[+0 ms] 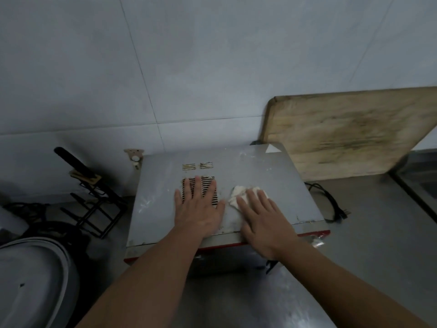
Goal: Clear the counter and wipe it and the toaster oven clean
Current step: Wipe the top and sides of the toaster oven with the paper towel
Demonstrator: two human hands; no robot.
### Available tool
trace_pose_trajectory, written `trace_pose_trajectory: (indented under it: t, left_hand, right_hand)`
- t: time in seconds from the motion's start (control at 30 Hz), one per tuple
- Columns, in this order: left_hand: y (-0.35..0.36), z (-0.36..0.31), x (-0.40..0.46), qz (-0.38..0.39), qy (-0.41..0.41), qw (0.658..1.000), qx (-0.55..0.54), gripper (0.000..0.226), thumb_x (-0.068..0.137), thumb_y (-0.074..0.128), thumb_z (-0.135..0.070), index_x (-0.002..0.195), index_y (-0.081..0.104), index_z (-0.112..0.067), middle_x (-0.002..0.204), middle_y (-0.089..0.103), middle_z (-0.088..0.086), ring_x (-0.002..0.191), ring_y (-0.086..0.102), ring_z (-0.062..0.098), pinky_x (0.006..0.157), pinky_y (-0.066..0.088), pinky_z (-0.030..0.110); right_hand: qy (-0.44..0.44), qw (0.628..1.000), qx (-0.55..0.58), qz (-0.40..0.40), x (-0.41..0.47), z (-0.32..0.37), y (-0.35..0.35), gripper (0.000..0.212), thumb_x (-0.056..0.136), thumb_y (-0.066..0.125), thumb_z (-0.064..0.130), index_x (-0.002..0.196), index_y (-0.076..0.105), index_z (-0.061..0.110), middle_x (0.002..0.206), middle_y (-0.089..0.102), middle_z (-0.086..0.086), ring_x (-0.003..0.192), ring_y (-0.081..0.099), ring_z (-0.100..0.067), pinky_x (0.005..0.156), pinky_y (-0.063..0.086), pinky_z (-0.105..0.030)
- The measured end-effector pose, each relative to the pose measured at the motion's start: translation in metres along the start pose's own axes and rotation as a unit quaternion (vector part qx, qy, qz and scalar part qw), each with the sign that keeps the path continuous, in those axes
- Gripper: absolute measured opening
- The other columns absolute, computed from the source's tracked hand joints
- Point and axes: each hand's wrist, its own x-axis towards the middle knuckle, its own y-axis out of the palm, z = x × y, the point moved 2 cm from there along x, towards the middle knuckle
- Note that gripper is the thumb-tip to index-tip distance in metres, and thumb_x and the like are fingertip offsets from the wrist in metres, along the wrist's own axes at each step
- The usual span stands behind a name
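The grey toaster oven with a red front trim stands on the steel counter against the tiled wall. Its top is smeared with pale streaks and has vent slots. My left hand lies flat, fingers spread, over the large vent grille. My right hand presses flat on a crumpled white cloth on the oven's top, just right of the grille. The cloth shows beyond my fingertips.
A worn wooden cutting board leans on the wall behind the oven's right side. The oven's black power cord lies on the counter to the right. A black wire rack with a knife and a grey round lid stand left.
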Motion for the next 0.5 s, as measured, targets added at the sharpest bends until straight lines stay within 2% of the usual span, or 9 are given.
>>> trace_pose_trajectory:
  t: [0.1, 0.2, 0.37, 0.5]
  left_hand:
    - [-0.001, 0.001, 0.000, -0.002, 0.006, 1.000, -0.006, 0.071, 0.095, 0.009, -0.070, 0.156, -0.013, -0.042, 0.165, -0.024, 0.000, 0.150, -0.026, 0.030, 0.121, -0.008, 0.057]
    - [0.000, 0.001, 0.000, -0.009, 0.008, 1.000, -0.004, 0.070, 0.095, 0.009, -0.069, 0.156, -0.013, -0.042, 0.166, -0.023, 0.000, 0.150, -0.025, 0.031, 0.121, -0.007, 0.058]
    - [0.001, 0.002, 0.002, -0.018, 0.005, 1.000, -0.002, 0.072, 0.094, 0.009, -0.069, 0.156, -0.012, -0.041, 0.166, -0.022, 0.001, 0.151, -0.024, 0.031, 0.120, -0.006, 0.059]
    - [0.001, 0.002, 0.004, -0.018, 0.006, 1.000, -0.003, 0.073, 0.094, 0.011, -0.070, 0.156, -0.013, -0.040, 0.165, -0.023, 0.001, 0.150, -0.025, 0.030, 0.120, -0.009, 0.058]
  right_hand:
    - [-0.005, 1.000, -0.008, 0.012, -0.026, -0.004, -0.001, 0.068, 0.095, 0.009, 0.054, 0.157, -0.007, 0.032, 0.165, -0.016, -0.003, 0.150, -0.021, -0.024, 0.120, -0.008, -0.035]
    - [-0.010, 1.000, -0.008, 0.021, -0.020, -0.005, -0.009, 0.070, 0.092, 0.006, 0.054, 0.158, 0.000, 0.031, 0.166, -0.009, -0.004, 0.152, -0.014, -0.025, 0.120, -0.004, -0.034]
    - [-0.006, 1.000, -0.003, 0.021, 0.031, -0.013, -0.021, 0.060, 0.103, 0.024, 0.043, 0.158, 0.008, 0.029, 0.167, -0.002, -0.006, 0.153, -0.005, -0.026, 0.122, 0.006, -0.038]
    - [0.009, 0.999, 0.004, 0.043, 0.098, -0.023, -0.030, 0.058, 0.103, 0.023, 0.044, 0.158, 0.012, 0.030, 0.167, 0.001, -0.005, 0.153, -0.002, -0.026, 0.124, 0.010, -0.042]
